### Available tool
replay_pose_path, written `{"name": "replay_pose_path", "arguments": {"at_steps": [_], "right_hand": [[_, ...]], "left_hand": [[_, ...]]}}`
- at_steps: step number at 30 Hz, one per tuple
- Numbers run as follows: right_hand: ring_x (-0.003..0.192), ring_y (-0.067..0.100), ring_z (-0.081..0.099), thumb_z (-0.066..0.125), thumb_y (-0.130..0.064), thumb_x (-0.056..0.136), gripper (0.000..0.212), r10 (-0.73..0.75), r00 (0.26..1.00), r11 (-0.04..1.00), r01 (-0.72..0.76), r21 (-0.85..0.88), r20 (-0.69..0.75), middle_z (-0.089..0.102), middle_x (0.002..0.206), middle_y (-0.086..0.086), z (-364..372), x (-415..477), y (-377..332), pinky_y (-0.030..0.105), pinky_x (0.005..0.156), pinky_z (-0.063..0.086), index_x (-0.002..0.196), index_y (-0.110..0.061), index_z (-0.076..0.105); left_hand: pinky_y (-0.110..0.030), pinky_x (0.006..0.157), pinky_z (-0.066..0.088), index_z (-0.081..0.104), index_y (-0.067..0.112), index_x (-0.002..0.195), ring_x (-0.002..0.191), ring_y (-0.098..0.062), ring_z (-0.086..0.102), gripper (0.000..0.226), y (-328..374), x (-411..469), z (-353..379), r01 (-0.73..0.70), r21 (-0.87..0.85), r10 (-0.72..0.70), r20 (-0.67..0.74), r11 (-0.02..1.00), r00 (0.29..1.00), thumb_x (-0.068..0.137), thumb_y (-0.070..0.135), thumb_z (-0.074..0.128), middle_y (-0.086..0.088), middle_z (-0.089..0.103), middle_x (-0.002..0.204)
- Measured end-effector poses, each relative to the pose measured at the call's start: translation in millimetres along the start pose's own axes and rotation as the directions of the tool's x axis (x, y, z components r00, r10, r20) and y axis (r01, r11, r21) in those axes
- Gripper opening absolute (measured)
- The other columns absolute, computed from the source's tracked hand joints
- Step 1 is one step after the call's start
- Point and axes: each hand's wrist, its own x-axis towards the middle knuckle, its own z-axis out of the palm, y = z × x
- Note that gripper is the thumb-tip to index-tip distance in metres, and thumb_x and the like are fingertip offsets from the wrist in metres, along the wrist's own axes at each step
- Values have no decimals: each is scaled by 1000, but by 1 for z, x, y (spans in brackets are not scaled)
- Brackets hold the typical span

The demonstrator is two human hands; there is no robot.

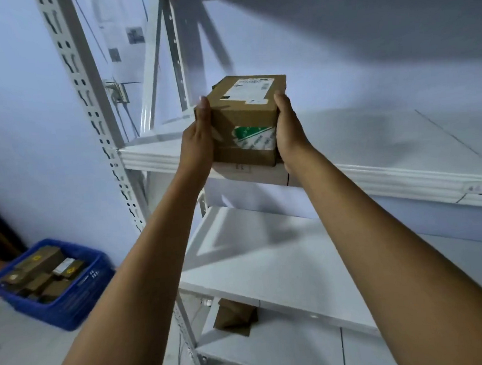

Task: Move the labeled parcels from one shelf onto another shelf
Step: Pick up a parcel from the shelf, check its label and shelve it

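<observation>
A brown cardboard parcel [245, 119] with a white label on top and green-printed tape on its front is held between both hands at the front edge of the upper white shelf [374, 144]. My left hand [199, 136] presses its left side and my right hand [287, 130] presses its right side. A white box [257, 174] lies under the brown parcel, stacked with it. Below is a middle shelf [267, 254]. Another brown parcel [235, 316] lies on the lowest shelf, partly hidden by the middle shelf.
A blue plastic crate [71, 296] with several brown parcels stands on the floor at the left. The white slotted rack post [92, 107] rises at the left of the shelves. A wall with papers and a socket is behind it.
</observation>
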Motion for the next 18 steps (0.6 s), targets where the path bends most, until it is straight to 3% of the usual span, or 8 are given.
{"name": "replay_pose_path", "arguments": {"at_steps": [3,6,11,13,15,17,18], "right_hand": [[97,27,75,36,-58,97,53,65,998,998,-65,2,-22,78,110,9,-1,2,-9,36,84,60,117,-21,68],[77,24,73,40,-52,100,39,106,994,994,-106,38,-7,75,85,4,-9,18,-5,31,71,56,96,-25,69],[80,28,75,39,-50,99,44,128,992,989,-129,75,19,77,92,10,-2,22,-7,30,68,58,107,-21,71],[78,26,74,38,-53,99,46,134,991,990,-135,52,19,78,89,8,-3,22,-8,28,67,57,105,-21,71],[68,18,73,36,-53,103,46,154,988,988,-154,11,19,76,68,0,-10,23,-8,22,59,54,92,-21,68],[49,9,68,31,-47,108,45,153,988,988,-152,13,-14,68,47,-7,-14,13,-14,15,42,49,81,-21,56],[49,8,66,30,-46,109,42,155,987,987,-153,43,-40,69,53,-7,-16,10,-16,13,38,47,82,-23,53]], "left_hand": [[-30,95,45,68,23,119,110,-20,63,53,1,7,-3,-14,80,9,63,997,998,108,65,38,-3,68,120],[-30,95,51,68,29,95,102,-16,68,45,0,17,-11,-11,120,-5,135,993,991,107,65,43,3,73,107],[-42,112,56,70,32,93,113,-23,73,43,-2,30,-15,-2,57,-9,195,998,981,103,67,48,0,77,109],[-44,113,55,72,29,99,112,-22,73,48,-3,34,-16,-18,65,5,194,998,981,102,70,48,-1,77,112],[-46,116,53,68,18,128,120,-22,70,79,-5,36,-18,-1,59,-11,200,998,980,91,84,48,-6,73,129],[-47,121,47,43,16,161,134,-24,61,111,-7,36,-17,30,30,-34,168,999,985,81,92,48,-10,58,155],[-47,122,45,35,16,165,137,-23,57,104,-9,31,-15,-5,-5,5,110,1000,994,87,84,50,-11,52,160]]}}
